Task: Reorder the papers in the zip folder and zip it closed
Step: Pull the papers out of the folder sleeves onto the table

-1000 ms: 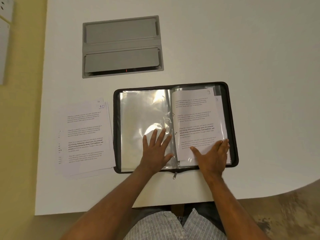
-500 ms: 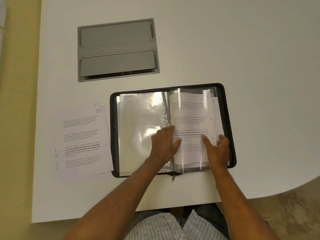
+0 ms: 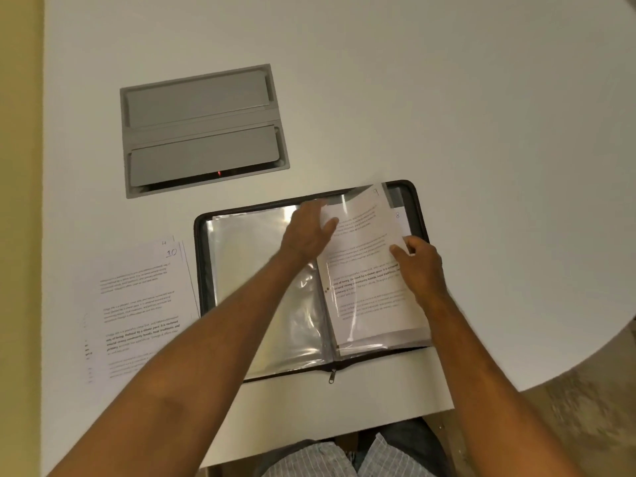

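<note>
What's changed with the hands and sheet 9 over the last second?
Both hands moved up the folder: the left hand to sheet 9's top left, the right hand to pinch its right edge. The sheet now pokes out past the folder's top. The loose stack stayed put.
</note>
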`<state>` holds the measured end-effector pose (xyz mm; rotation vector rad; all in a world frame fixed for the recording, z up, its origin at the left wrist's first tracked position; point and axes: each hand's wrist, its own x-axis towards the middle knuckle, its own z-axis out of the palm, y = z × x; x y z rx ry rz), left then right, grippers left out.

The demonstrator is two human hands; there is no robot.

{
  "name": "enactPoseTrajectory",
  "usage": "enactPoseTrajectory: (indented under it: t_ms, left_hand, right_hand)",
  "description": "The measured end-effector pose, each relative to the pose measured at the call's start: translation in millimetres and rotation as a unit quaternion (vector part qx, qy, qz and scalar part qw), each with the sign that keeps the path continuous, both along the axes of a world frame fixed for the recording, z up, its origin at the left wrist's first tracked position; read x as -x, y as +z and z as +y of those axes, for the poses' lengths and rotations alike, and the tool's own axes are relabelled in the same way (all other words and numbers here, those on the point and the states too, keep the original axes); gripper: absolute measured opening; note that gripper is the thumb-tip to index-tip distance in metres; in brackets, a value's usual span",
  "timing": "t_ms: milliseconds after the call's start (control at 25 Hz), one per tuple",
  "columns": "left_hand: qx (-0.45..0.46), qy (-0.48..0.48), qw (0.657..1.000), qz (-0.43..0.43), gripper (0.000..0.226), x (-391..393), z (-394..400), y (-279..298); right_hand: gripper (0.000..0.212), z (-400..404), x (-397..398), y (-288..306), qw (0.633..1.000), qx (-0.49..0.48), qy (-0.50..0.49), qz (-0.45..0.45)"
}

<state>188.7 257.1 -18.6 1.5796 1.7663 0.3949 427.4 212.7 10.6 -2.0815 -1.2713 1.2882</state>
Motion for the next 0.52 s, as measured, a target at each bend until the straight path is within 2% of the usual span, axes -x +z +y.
enactPoseTrajectory:
  t_ms: [200, 320, 440, 520]
  left_hand:
    - [0.04, -0.042, 0.998, -0.027, 0.053, 3, 50, 7]
    - [0.065, -0.079, 0.995, -0.016, 0.039, 2, 64, 5]
    - [0.061, -0.051, 0.996, -0.036, 0.02, 1, 70, 5]
    - [0.055, -0.027, 0.997, -0.051, 0.016, 2, 73, 6]
  right_hand:
    - [0.008, -13, -17, 6, 0.997, -0.022, -0.051, 0.051]
    - [0.009, -16, -19, 4, 0.996, -0.021, -0.055, 0.068]
    - [0.008, -14, -19, 2, 0.995, -0.018, -0.067, 0.067]
    - [0.006, -12, -19, 1, 0.996, -0.018, -0.065, 0.057]
